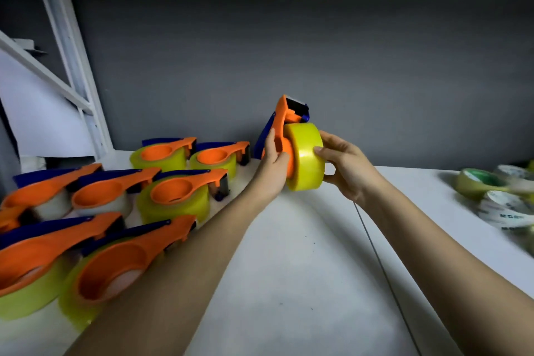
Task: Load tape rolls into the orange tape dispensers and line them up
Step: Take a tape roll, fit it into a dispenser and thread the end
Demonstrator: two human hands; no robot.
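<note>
Item 1, upper left of the frame: a white metal frame (69, 46), set against a dark grey wall (289, 37). Item 2, lower left: a white table (289, 269), on which loaded orange dispensers (121, 263) with blue handles are laid flat in rows, each fitted with a roll; most rolls are yellow-green, and at least two at the far left appear clear or whitish. Seven or more such units are counted, the nearest being cut off by the left edge. Item 3, centre: the left hand (273, 165), by which an orange tape dispenser (284, 121) is gripped at its hub and held upright above the table, the blue handle pointed down and left, the dark cutter end uppermost. Item 4, just right of centre: a yellow-green tape roll (306, 156), seated on or against the dispenser's orange hub; how far it is pushed home cannot be told. Item 5: the right hand (344, 167), by which the roll is grasped, fingers curled over its outer face and thumb beneath. Item 6, right edge: loose tape rolls (491, 193) heaped on the table, blurred, some with printed white cores, lying well apart from the hands.
</note>
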